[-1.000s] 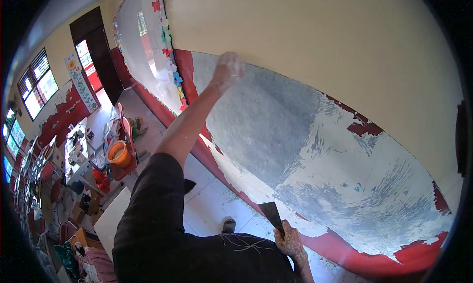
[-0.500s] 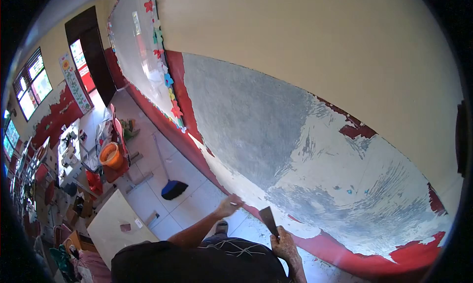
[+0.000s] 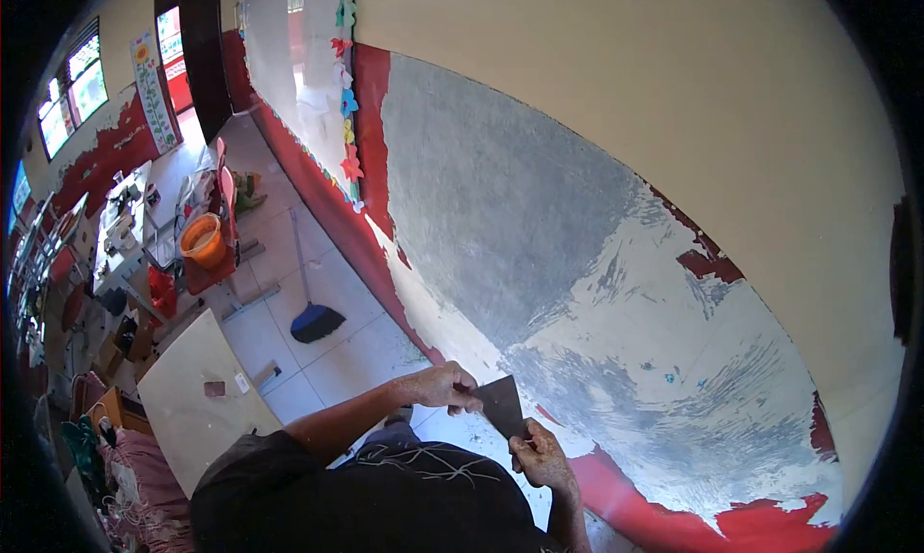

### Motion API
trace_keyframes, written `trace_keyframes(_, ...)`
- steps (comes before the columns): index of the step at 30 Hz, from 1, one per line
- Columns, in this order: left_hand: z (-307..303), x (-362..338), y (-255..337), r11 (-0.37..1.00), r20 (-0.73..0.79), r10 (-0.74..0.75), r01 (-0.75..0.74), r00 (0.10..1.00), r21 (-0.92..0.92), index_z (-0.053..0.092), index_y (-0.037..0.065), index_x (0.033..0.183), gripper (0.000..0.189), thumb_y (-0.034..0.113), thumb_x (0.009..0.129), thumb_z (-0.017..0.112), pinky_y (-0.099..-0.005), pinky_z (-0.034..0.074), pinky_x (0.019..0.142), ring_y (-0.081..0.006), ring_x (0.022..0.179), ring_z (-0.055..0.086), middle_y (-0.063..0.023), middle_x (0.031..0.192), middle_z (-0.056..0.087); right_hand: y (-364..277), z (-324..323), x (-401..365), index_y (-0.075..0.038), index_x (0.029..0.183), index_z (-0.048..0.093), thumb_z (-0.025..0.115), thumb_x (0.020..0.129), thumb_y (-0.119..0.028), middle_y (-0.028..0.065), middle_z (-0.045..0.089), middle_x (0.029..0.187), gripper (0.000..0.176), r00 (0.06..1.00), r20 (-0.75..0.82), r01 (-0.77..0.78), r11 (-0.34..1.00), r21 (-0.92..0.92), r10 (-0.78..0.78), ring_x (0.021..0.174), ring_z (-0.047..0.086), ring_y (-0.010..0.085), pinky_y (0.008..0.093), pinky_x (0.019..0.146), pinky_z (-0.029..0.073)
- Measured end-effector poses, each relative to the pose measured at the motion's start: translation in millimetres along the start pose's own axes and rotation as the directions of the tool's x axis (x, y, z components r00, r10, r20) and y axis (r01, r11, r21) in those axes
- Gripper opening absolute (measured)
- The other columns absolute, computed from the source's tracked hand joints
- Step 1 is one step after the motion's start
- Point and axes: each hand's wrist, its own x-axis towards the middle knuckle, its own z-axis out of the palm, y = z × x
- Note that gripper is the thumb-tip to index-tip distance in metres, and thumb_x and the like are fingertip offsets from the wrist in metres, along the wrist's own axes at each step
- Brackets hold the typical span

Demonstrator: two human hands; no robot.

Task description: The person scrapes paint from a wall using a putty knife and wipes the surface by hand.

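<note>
My right hand (image 3: 544,460) is closed around the handle of a putty knife (image 3: 501,406), whose wide dark blade points up and to the left. At the blade's left corner, my left hand (image 3: 445,387) has its fingers pinched together against the edge. Whether a small bit lies between those fingers is hidden. Just beyond the hands is the wall's lower part (image 3: 500,206), with grey bare patches, whitish smeared filler and torn remains of red paint.
A blue broom (image 3: 316,323) lies on the tiled floor. To my left stands a pale tabletop (image 3: 197,409). An orange bucket (image 3: 202,242) sits on a red chair, near a cluttered table (image 3: 120,235). A whiteboard (image 3: 289,81) hangs farther along the wall.
My left hand has come over to the putty knife's blade and now touches it. The blade has turned its broad face more toward me. My view has shifted slightly.
</note>
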Motion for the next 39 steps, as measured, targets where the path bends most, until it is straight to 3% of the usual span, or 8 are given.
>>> trace_keyframes(6, -2, 22, -12, 0.892, -0.240, 0.038, -0.141, 0.970, -0.429, 0.063, 0.000, 0.074, 0.030, 0.023, 0.093, 0.056, -0.0276, 0.044, 0.049, -0.0106, 0.051, 0.053, -0.0035, 0.059, 0.057, -15, -17, -1, -0.003, 0.112, 0.043, 0.050, 0.094, -0.019, 0.0058, 0.054, 0.074, 0.025, 1.000, 0.001, 0.011, 1.000, -0.020, -0.011, 0.058, 0.057, 0.0135, 0.0302, 0.052, 0.048)
trace_keyframes(11, -23, 43, 9, 0.769, -0.222, 0.096, -0.214, 0.970, -0.602, 0.061, 0.002, 0.078, 0.032, 0.028, 0.095, 0.052, -0.0280, 0.046, 0.053, -0.0120, 0.055, 0.054, -0.0043, 0.062, 0.057, -54, -35, -17, -0.007, 0.121, 0.049, 0.061, 0.084, -0.010, 0.0080, 0.054, 0.058, 0.039, 0.866, -0.379, 0.114, 0.867, -0.485, -0.326, 0.054, 0.057, 0.0166, 0.0318, 0.055, 0.047)
trace_keyframes(12, -32, 49, 9, 0.768, -0.267, 0.101, -0.246, 0.958, -0.591, 0.062, 0.002, 0.079, 0.032, 0.029, 0.095, 0.052, -0.0270, 0.046, 0.053, -0.0114, 0.056, 0.054, -0.0039, 0.063, 0.057, -48, -44, -18, -0.004, 0.123, 0.048, 0.060, 0.085, -0.010, 0.0089, 0.053, 0.059, 0.041, 0.775, -0.385, 0.233, 0.793, -0.563, -0.501, 0.050, 0.053, 0.0158, 0.0316, 0.052, 0.045)
trace_keyframes(19, -107, 53, 1, 0.849, -0.403, 0.175, -0.345, 0.898, -0.400, 0.061, -0.003, 0.082, 0.023, 0.019, 0.091, 0.059, -0.0241, 0.042, 0.054, -0.0088, 0.058, 0.050, -0.0027, 0.065, 0.055, -135, -48, 0, 0.000, 0.124, 0.043, 0.054, 0.087, -0.005, 0.0002, 0.038, 0.049, 0.039, 0.627, -0.607, 0.024, 0.790, -0.612, -0.489, 0.043, 0.037, 0.0089, 0.0255, 0.043, 0.032)
trace_keyframes(22, -149, 34, -19, 0.889, -0.424, 0.184, -0.334, 0.887, -0.314, 0.061, -0.003, 0.081, 0.021, 0.015, 0.091, 0.059, -0.0244, 0.043, 0.054, -0.0087, 0.059, 0.051, -0.0032, 0.063, 0.055, -112, -17, 67, 0.002, 0.118, 0.045, 0.057, 0.085, -0.010, 0.0068, 0.046, 0.057, 0.037, 0.465, -0.684, 0.226, 0.822, -0.522, -0.562, 0.043, 0.042, 0.0178, 0.0319, 0.048, 0.037)
trace_keyframes(27, -248, -11, -74, 0.934, -0.507, 0.254, -0.346, 0.824, -0.094, 0.059, -0.002, 0.094, 0.012, 0.003, 0.084, 0.064, -0.0232, 0.047, 0.061, -0.0090, 0.069, 0.056, -0.0051, 0.081, 0.060, -140, 41, 170, 0.001, 0.137, 0.021, 0.051, 0.091, -0.010, 0.0012, 0.047, 0.064, 0.055, 0.213, -0.797, 0.483, 0.770, -0.416, -0.565, 0.046, 0.040, 0.0058, 0.0198, 0.042, 0.035)
trace_keyframes(35, -388, -33, -72, 0.887, -0.606, 0.343, -0.460, 0.718, -0.042, 0.055, 0.001, 0.104, 0.025, -0.008, 0.081, 0.059, -0.0248, 0.047, 0.079, -0.0125, 0.087, 0.058, -0.0068, 0.094, 0.061, -222, 59, 241, 0.004, 0.130, 0.039, 0.055, 0.085, -0.004, 0.0184, 0.058, 0.103, 0.048, 0.054, -0.622, 0.025, 0.624, -0.781, -0.781, 0.079, 0.057, 0.0215, 0.0308, 0.070, 0.047)
trace_keyframes(39, -434, -4, -53, 0.795, -0.654, 0.576, -0.524, 0.491, 0.306, 0.056, 0.002, 0.103, 0.019, 0.002, 0.085, 0.060, -0.0266, 0.048, 0.078, -0.0144, 0.087, 0.056, -0.0071, 0.096, 0.059, -229, 67, 256, 0.006, 0.123, 0.047, 0.055, 0.078, 0.003, 0.0231, 0.059, 0.103, 0.046, 0.037, -0.617, -0.096, 0.612, -0.785, -0.786, 0.079, 0.061, 0.0290, 0.0357, 0.066, 0.049)
